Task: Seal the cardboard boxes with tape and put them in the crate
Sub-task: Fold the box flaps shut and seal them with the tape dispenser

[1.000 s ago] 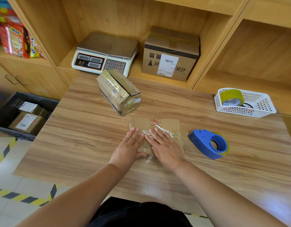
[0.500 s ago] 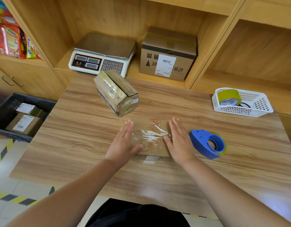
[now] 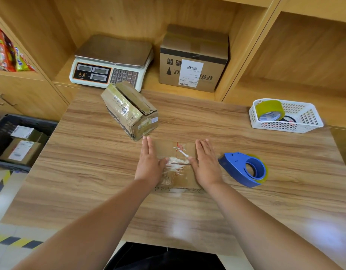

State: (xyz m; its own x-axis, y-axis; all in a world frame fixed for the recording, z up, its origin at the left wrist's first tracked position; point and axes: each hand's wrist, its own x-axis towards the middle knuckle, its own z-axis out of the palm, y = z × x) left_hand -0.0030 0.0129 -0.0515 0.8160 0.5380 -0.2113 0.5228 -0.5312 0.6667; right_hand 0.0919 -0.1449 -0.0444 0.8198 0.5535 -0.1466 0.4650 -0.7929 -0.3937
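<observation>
A small flat cardboard box [image 3: 177, 164] lies on the wooden table [image 3: 90, 162], with clear tape over its top seam. My left hand [image 3: 149, 164] lies flat with straight fingers against the box's left edge. My right hand [image 3: 206, 164] lies flat on its right edge, thumb on the top. A second cardboard box [image 3: 129, 111] lies tilted just behind them, its top flaps loose. The blue tape dispenser [image 3: 244, 169] sits on the table right of my right hand. The dark crate [image 3: 4, 123] stands at floor level to the left, holding two labelled boxes.
A white basket [image 3: 308, 121] with a yellow tape roll [image 3: 269, 112] sits at the table's back right. On the shelf behind stand a weighing scale [image 3: 109, 61] and a larger labelled cardboard box [image 3: 193, 59]. Snack packets [image 3: 4, 51] fill the left shelf.
Both hands were side by side on the middle of the box's top. They have slid apart to its left and right edges, fingers still straight.
</observation>
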